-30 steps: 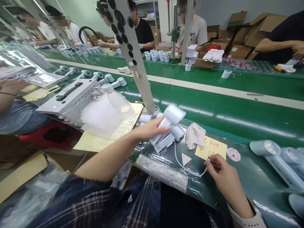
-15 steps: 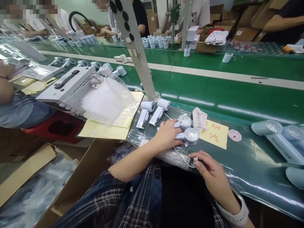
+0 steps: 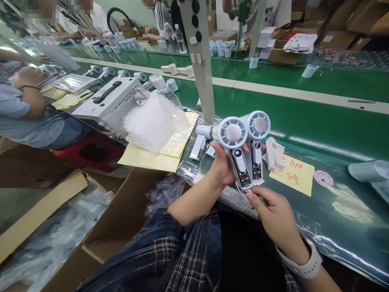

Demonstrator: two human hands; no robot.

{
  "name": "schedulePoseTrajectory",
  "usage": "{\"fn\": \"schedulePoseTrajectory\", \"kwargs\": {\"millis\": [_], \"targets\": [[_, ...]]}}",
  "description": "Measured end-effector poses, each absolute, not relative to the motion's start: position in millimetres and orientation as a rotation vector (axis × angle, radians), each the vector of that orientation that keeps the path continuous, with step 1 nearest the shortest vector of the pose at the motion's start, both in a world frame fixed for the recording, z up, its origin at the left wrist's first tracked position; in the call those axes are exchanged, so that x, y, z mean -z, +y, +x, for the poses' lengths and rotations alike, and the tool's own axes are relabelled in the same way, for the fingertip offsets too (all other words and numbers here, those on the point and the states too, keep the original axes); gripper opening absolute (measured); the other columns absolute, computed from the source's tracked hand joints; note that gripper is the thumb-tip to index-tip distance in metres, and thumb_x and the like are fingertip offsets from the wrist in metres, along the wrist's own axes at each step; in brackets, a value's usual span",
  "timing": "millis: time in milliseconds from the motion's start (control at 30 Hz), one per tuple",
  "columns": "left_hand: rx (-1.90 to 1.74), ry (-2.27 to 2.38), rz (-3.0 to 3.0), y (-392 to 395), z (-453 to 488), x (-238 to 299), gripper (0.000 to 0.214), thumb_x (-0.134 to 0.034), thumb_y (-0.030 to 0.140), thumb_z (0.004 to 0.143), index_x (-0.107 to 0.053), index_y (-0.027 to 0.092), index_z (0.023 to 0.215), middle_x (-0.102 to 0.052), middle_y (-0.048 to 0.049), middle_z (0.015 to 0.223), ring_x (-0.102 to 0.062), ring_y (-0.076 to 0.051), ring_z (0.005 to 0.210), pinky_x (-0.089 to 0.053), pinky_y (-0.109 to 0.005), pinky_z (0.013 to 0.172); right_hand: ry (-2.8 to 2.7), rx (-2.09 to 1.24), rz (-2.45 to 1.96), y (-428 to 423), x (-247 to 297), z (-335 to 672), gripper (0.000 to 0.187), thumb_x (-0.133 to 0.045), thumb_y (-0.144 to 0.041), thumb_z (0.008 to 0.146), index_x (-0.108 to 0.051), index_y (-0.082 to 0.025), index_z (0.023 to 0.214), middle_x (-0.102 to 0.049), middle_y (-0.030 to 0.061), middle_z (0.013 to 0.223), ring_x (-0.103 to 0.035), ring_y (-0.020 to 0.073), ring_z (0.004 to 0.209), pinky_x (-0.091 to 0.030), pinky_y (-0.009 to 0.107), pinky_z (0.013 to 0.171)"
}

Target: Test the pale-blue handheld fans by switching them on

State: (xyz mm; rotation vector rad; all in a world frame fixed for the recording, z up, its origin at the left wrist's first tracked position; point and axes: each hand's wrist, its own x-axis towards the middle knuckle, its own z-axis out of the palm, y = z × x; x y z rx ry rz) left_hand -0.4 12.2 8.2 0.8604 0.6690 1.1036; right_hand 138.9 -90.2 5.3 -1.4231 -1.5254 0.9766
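My left hand (image 3: 223, 167) is wrapped around two light-blue handheld fans, held raised and side by side. The front fan (image 3: 242, 172) has its handle casing off, baring a circuit board and a small lit display reading 20. Behind it, the second fan (image 3: 258, 156) also shows bare electronics in its handle. My right hand (image 3: 275, 217) pinches the plug end of a white cable (image 3: 238, 187) at the bottom of the front fan's handle. Fingers hide whether the plug sits in the fan. Another fan (image 3: 199, 145) lies left of my left hand, with one more partly hidden beside it.
A metal post (image 3: 204, 89) rises behind the fans. To the left are a bubble-wrap bag (image 3: 153, 121), yellow sticker sheets (image 3: 146, 159) and a white metal box (image 3: 106, 99). A cloth (image 3: 274, 154) and handwritten note (image 3: 299, 178) lie right. A co-worker (image 3: 33, 105) sits far left.
My left hand has lifted the two fans off the bench and turned them upright. My right hand has brought the cable plug up to the front fan's base. The view has shifted.
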Motion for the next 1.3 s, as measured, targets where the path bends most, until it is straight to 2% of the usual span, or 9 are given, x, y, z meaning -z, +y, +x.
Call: {"fn": "schedulePoseTrajectory", "kwargs": {"millis": [133,200,367,533,633,733,967,1167,1300], "targets": [[-1.159,0.395,0.705,17.4,1.4,-6.3,0.097,-0.059,0.112,0.043,-0.053,0.018,0.065,-0.075,-0.0145,0.121,-0.071,-0.036,0.118,-0.062,-0.04,0.087,-1.453,-1.125,-1.385,-91.3,-4.7,132.7,0.04,-0.068,-0.056,0.096,-0.076,-0.021,0.077,-0.062,0.001,0.058,-0.057,0.0154,0.053,-0.044,0.027,0.053],[-1.161,0.316,0.665,17.9,3.1,-2.8,0.093,-0.066,0.108,0.043,-0.057,0.017,0.062,-0.077,-0.0151,0.117,-0.073,-0.036,0.115,-0.062,-0.041,0.087,-1.318,-1.191,-1.366,-95.6,0.9,125.6,0.044,-0.068,-0.059,0.097,-0.072,-0.02,0.077,-0.058,0.0,0.055,-0.055,0.0146,0.05,-0.043,0.026,0.051],[-1.211,0.293,0.636,16.0,6.6,4.8,0.091,-0.066,0.107,0.044,-0.063,0.017,0.06,-0.079,-0.0163,0.102,-0.074,-0.038,0.112,-0.063,-0.045,0.089,-0.974,-1.293,-1.228,-103.4,13.5,102.9,0.046,-0.059,-0.057,0.104,-0.06,-0.022,0.075,-0.043,-0.0065,0.049,-0.047,0.0114,0.044,-0.047,0.026,0.053],[-1.254,0.31,0.565,10.8,2.2,5.1,0.092,-0.067,0.107,0.044,-0.062,0.017,0.059,-0.079,-0.0166,0.102,-0.076,-0.037,0.104,-0.063,-0.046,0.084,-1.429,-1.043,-1.333,-98.9,6.2,113.0,0.044,-0.059,-0.056,0.104,-0.067,-0.022,0.077,-0.066,0.0021,0.068,-0.063,0.0145,0.06,-0.05,0.023,0.056],[-1.212,0.232,0.475,8.3,0.2,2.9,0.09,-0.068,0.106,0.047,-0.061,0.017,0.062,-0.079,-0.016,0.105,-0.076,-0.034,0.097,-0.062,-0.041,0.076,-1.575,-0.849,-1.301,-97.6,1.8,120.7,0.042,-0.06,-0.049,0.104,-0.066,-0.022,0.073,-0.066,0.0009,0.068,-0.06,0.0124,0.058,-0.048,0.02,0.054],[-1.236,0.173,0.443,7.7,-2.2,-1.7,0.086,-0.071,0.102,0.051,-0.061,0.017,0.063,-0.078,-0.0141,0.109,-0.076,-0.032,0.1,-0.062,-0.039,0.077,-1.546,-0.804,-1.257,-98.7,0.7,119.7,0.04,-0.06,-0.046,0.104,-0.066,-0.022,0.073,-0.066,0.0008,0.07,-0.062,0.0124,0.06,-0.05,0.02,0.056],[-1.241,0.258,0.598,5.4,-4.8,0.7,0.092,-0.063,0.109,0.047,-0.053,0.018,0.055,-0.077,-0.0173,0.113,-0.074,-0.036,0.107,-0.064,-0.042,0.078,-1.205,-1.067,-1.259,-107.1,9.2,112.2,0.043,-0.057,-0.044,0.108,-0.062,-0.022,0.072,-0.055,-0.0033,0.052,-0.06,0.0124,0.052,-0.05,0.023,0.055],[-1.272,0.279,0.597,2.8,-5.1,12.9,0.093,-0.055,0.111,0.052,-0.049,0.018,0.055,-0.076,-0.0171,0.114,-0.076,-0.033,0.097,-0.063,-0.041,0.073,-1.23,-1.175,-1.299,-104.5,12.0,119.2,0.048,-0.062,-0.054,0.105,-0.062,-0.02,0.07,-0.061,0.0,0.055,-0.064,0.0136,0.055,-0.051,0.024,0.058],[-1.359,0.243,0.694,-0.7,2.5,18.4,0.093,-0.053,0.112,0.053,-0.054,0.019,0.054,-0.077,-0.0192,0.114,-0.075,-0.037,0.103,-0.063,-0.044,0.078,-0.97,-1.182,-1.255,-108.3,14.1,107.3,0.047,-0.061,-0.056,0.104,-0.056,-0.022,0.073,-0.048,-0.006,0.048,-0.054,0.011,0.044,-0.044,0.023,0.049]]}}
